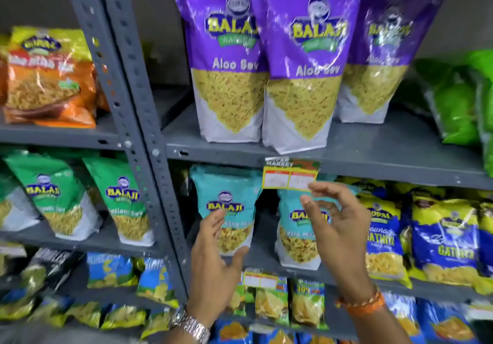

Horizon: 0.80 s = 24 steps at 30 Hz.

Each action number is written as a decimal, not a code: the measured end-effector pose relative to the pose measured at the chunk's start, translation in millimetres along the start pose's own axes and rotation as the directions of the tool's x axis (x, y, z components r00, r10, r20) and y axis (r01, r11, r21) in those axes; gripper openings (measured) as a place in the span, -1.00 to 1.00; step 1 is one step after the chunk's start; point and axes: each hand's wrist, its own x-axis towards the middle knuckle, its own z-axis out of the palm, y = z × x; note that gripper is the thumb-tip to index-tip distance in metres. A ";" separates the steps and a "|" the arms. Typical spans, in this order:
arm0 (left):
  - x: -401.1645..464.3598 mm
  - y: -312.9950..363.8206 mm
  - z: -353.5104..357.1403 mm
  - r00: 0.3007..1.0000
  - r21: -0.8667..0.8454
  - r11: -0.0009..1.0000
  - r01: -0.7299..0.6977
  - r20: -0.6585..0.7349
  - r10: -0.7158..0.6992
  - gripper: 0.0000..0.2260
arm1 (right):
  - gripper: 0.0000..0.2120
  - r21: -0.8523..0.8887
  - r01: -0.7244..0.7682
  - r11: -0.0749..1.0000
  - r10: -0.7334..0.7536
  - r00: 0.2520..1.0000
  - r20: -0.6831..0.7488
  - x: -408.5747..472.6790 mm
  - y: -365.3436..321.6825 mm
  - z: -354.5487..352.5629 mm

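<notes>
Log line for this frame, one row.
scene: grey metal shelf rack | left hand relaxed, before teal Balaji snack pouch | right hand fingers at yellow-and-red paper price label | contact: unclear

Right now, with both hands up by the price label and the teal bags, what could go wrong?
The price label hangs from the shelf edge with the fingers of your right hand at its lower corner; a tug might peel it off. Your left hand is open in front of the left teal bag, which stands upright, so a push could tip it over.
</notes>
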 end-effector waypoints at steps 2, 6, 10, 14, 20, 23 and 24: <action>19.0 36.3 3.6 0.993 -0.035 0.994 -0.104 -0.052 0.102 -0.34 | -0.71 0.002 0.116 0.993 -0.115 0.992 -0.056 31.4 -21.6 -14.9; 65.7 96.7 12.0 0.957 -0.082 0.964 -0.254 -0.167 0.237 -0.37 | -0.55 -0.003 0.098 0.995 -0.098 0.995 0.021 103.3 -35.1 -33.4; 106.4 128.1 24.4 0.932 0.015 0.949 -0.316 -0.182 0.313 -0.36 | -0.26 -0.029 -0.079 0.996 0.084 0.954 0.289 154.6 -27.3 -29.0; 123.8 141.8 39.5 0.930 0.037 0.950 -0.309 -0.199 0.310 -0.35 | -0.27 0.017 -0.085 0.996 0.069 0.896 0.438 179.4 -13.8 -20.4; 131.4 144.3 53.4 0.922 0.070 0.956 -0.284 -0.253 0.292 -0.41 | -0.39 0.054 -0.099 0.994 0.064 0.885 0.461 193.1 -6.7 -19.4; 136.0 147.8 59.1 0.932 0.068 0.959 -0.275 -0.227 0.283 -0.37 | -0.43 0.048 -0.105 0.993 0.076 0.908 0.411 193.7 -9.6 -29.6; 136.9 150.5 62.2 0.934 0.067 0.957 -0.282 -0.210 0.290 -0.37 | -0.43 0.047 -0.112 0.993 0.084 0.915 0.394 194.2 -9.5 -33.6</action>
